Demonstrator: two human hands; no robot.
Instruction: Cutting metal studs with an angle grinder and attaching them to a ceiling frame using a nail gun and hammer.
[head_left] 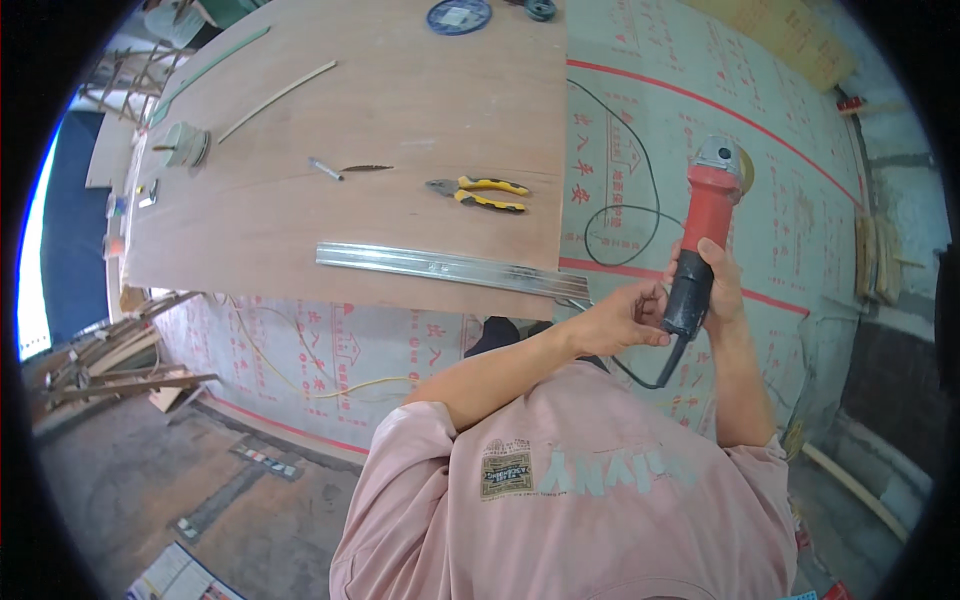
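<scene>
My right hand [722, 285] is wrapped round the black handle of a red and black angle grinder [708, 215], which stands nearly upright with its metal head and disc guard at the top. Against the side of the handle's rear end, the fingers and thumb of my left hand [635, 315] are closed; the fingertips are partly hidden. A black power cord [676, 362] leaves the tool's lower end. Left of my hands, a bundle of shiny metal channel profiles [450, 270] lies along the front of a plywood board [400, 110]. Pliers [480, 192] with yellow and black handles rest beyond it.
On the board also lie a marker pen [326, 169], a thin dark blade-like strip [367, 168], a wooden strip [278, 101], a tub [184, 146] and a round blue item [459, 15]. Printed protective sheeting [640, 150] covers the floor. Scrap wood [110, 360] is piled at left.
</scene>
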